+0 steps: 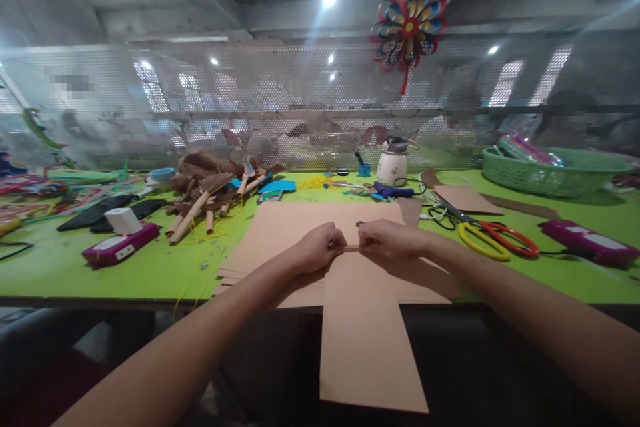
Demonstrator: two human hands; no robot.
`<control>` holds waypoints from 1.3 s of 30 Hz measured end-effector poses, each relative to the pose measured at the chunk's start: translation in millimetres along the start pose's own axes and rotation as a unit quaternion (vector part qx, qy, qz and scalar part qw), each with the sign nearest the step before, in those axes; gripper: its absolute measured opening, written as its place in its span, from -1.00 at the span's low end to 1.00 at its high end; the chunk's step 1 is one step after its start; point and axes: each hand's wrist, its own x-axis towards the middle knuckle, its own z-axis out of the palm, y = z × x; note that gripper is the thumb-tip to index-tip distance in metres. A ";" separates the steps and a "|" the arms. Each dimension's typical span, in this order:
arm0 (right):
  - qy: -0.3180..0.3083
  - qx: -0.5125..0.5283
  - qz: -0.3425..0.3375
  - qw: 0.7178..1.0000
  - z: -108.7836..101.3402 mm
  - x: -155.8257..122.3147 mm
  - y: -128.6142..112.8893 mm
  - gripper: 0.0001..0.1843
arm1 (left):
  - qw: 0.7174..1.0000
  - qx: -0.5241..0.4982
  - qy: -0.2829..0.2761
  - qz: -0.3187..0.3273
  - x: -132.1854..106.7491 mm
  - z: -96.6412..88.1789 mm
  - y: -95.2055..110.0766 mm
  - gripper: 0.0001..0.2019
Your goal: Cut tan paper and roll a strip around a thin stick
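A long strip of brown paper (367,333) lies over the table's near edge and hangs toward me. Its far end is rolled into a thin tube. My left hand (320,247) is closed on the left end of that roll and my right hand (390,240) is closed on the right end, the two hands almost touching. Beneath them lies a stack of brown paper sheets (285,227) on the green table (150,267).
Yellow and red scissors (493,237) lie right of my hands, beside a magenta box (590,240) and a green basket (550,173). A pile of rolled brown tubes (210,197), another magenta box (120,243) and a white jar (393,160) stand farther back. A mesh screen with a paper pinwheel (410,23) backs the table.
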 end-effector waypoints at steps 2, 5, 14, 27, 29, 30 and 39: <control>-0.018 -0.029 -0.007 0.999 -4.9 0.1 0.1 -0.91 | 1.000 -0.003 0.004 -0.004 -0.8 -0.3 0.0 -0.92; -0.033 -0.041 -0.012 0.999 -8.7 -2.1 1.5 -0.89 | 1.000 -0.008 0.004 0.006 -2.0 -1.4 -0.6 -0.90; -0.022 -0.156 -0.036 0.987 -2.8 16.8 -18.0 -0.77 | 0.999 -0.020 0.011 0.036 -5.0 -1.1 -0.6 -0.86; -0.035 -0.070 -0.018 0.997 -2.8 -11.2 5.7 -0.94 | 0.999 0.020 0.001 0.029 -15.2 -9.4 10.6 -0.75; -0.035 -0.071 -0.018 0.997 -1.6 -9.9 6.2 -0.92 | 0.999 0.027 0.015 0.014 -16.8 -10.5 8.4 -0.76; -0.033 -0.072 -0.018 0.997 -0.9 -9.4 6.5 -0.91 | 0.999 0.032 0.022 0.002 -17.2 -11.1 6.9 -0.76; -0.004 -0.173 -0.047 0.984 8.1 -11.4 6.4 -0.95 | 0.994 0.097 0.045 0.037 -23.2 -12.9 15.9 -0.84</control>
